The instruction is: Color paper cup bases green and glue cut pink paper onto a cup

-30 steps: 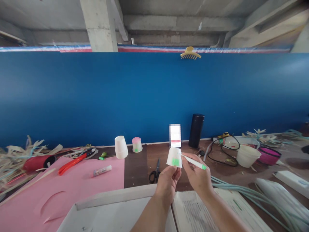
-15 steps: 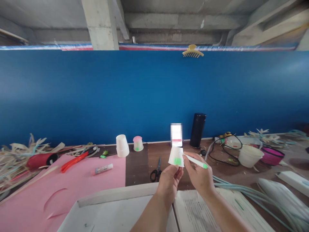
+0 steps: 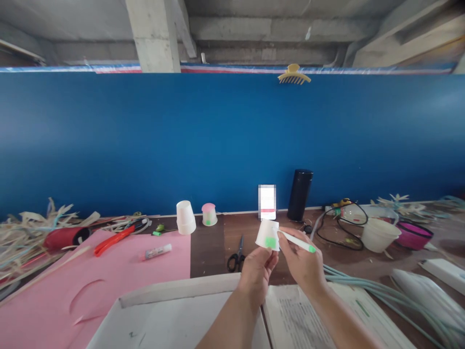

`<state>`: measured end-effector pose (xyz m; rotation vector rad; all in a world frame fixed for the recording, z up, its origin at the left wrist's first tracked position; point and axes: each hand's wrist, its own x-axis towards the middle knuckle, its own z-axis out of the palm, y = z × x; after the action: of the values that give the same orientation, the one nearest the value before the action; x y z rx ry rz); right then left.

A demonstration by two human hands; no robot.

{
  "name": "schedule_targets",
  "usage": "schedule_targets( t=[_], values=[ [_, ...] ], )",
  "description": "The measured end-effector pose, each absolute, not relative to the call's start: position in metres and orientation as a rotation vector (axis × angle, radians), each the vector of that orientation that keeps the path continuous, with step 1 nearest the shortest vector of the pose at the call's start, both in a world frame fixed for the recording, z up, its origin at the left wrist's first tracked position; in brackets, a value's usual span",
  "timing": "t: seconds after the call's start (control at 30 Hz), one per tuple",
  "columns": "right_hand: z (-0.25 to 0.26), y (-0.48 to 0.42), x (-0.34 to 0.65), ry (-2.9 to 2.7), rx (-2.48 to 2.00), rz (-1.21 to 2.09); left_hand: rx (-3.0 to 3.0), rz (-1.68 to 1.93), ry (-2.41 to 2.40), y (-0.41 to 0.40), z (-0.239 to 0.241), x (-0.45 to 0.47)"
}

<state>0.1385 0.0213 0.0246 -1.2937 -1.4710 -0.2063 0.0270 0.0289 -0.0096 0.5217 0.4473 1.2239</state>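
My left hand (image 3: pixel 256 271) grips a white paper cup (image 3: pixel 266 231), upside down and slightly tilted, by its lower rim. A bright green patch is coloured on the cup's side. In my right hand (image 3: pixel 305 264) is a white marker (image 3: pixel 297 241) with a green end, held like a pen. Its tip is at the cup's right side; whether it touches cannot be made out. Beyond the hands, scissors (image 3: pixel 238 257) with black handles lie on the brown table. Farther left stand an upturned cup with a pink top (image 3: pixel 209 215) and a stack of white cups (image 3: pixel 186 218).
Pink paper (image 3: pixel 119 286) with a glue stick (image 3: pixel 156 252) covers the left. An open white box (image 3: pixel 174 310) lies nearest me. A blurred upright screen (image 3: pixel 267 198) and black flask (image 3: pixel 300 196) stand at the back. Cables (image 3: pixel 366 278) and a white tub (image 3: pixel 379 235) sit right.
The view has shifted slightly, so everything sits a little farther right. The cup has tilted a little more in my left hand. Both hands keep their hold.
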Motion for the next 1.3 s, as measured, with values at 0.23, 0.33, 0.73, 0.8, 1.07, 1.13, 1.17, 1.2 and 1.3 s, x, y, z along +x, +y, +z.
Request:
schedule_targets(
  t=[0.23,0.33,0.73,0.8,1.07,1.13,1.17,1.2,1.3],
  values=[
    [0.0271,0.0205,0.1377,-1.470,-1.318,-0.225,0.530,1.231,0.471,0.0278,-0.0057,0.0268],
    [0.0269,0.0208,0.1380,-1.468,-1.322,-0.225,0.548,1.233,0.477,0.0279,-0.0056,0.0269],
    [0.0260,0.0200,0.1366,-1.474,-1.328,-0.195,0.530,1.236,0.477,0.0291,-0.0059,0.0275],
    [0.0257,0.0202,0.1363,-1.473,-1.328,-0.195,0.519,1.235,0.466,0.0296,-0.0064,0.0275],
    [0.0262,0.0195,0.1337,-1.473,-1.338,-0.190,0.505,1.246,0.444,0.0302,-0.0066,0.0273],
    [0.0266,0.0191,0.1328,-1.474,-1.340,-0.205,0.503,1.253,0.455,0.0297,-0.0055,0.0270],
    [0.0267,0.0190,0.1325,-1.478,-1.340,-0.211,0.501,1.256,0.459,0.0294,-0.0050,0.0268],
    [0.0266,0.0189,0.1322,-1.483,-1.341,-0.214,0.499,1.258,0.460,0.0291,-0.0044,0.0267],
    [0.0260,0.0189,0.1317,-1.490,-1.340,-0.204,0.499,1.254,0.456,0.0286,-0.0036,0.0268]
  ],
)
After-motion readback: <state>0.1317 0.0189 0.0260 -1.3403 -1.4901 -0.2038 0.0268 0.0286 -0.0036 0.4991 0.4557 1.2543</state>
